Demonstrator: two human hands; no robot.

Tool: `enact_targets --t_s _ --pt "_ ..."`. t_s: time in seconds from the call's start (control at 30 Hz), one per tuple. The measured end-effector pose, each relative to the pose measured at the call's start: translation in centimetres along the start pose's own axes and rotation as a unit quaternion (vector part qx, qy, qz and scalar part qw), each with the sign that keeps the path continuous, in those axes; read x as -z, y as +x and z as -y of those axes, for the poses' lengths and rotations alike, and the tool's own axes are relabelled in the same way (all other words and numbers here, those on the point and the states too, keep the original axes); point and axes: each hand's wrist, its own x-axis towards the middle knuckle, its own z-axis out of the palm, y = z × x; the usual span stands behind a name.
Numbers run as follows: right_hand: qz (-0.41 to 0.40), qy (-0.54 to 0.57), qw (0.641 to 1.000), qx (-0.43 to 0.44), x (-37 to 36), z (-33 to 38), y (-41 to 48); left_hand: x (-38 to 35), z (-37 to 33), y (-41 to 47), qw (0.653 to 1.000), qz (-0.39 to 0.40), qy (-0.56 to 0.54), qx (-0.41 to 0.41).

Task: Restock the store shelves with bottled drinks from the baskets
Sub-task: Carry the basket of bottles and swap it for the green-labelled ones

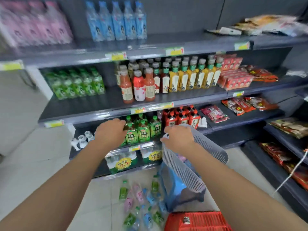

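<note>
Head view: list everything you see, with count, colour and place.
pink bottle packs: several, pink, top shelf left
blue bottles: five, blue, top shelf middle
green bottle packs: several, green, second shelf left
juice bottles: three in front, orange-red, second shelf
yellow tea bottles: a row, yellow, second shelf
red cartons: stack, red, second shelf right
green tea bottles: several, green, third shelf
red-label bottles: several, red, third shelf right
snack bags: many, mostly red, right shelves
loose bottles: many, green, pink, blue, floor
grey basket: one, grey, tilted before the shelves
red basket: one, red, floor, bottom edge
left hand: at the green tea bottles, grip unclear
right hand: grips the grey basket's rim
</note>
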Motion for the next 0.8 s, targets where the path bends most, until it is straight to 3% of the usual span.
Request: enact_targets --t_s 0.27,0.5,0.8 --pt "-0.069 -0.007 0.986 0.15 5.4 13.7 -2.5 7.2 11.6 -12.4 0.988 -0.067 0.016 0.139" --pt "-0.131 0.001 0.961 0.242 8.5 26.1 -4.7 10.8 21.4 -22.9 0.968 -0.081 0.053 0.234" --pt "-0.149 0.054 0.906 0.393 9.9 39.9 -9.1 13.5 28.1 -36.7 0.921 -0.107 0.078 0.365"
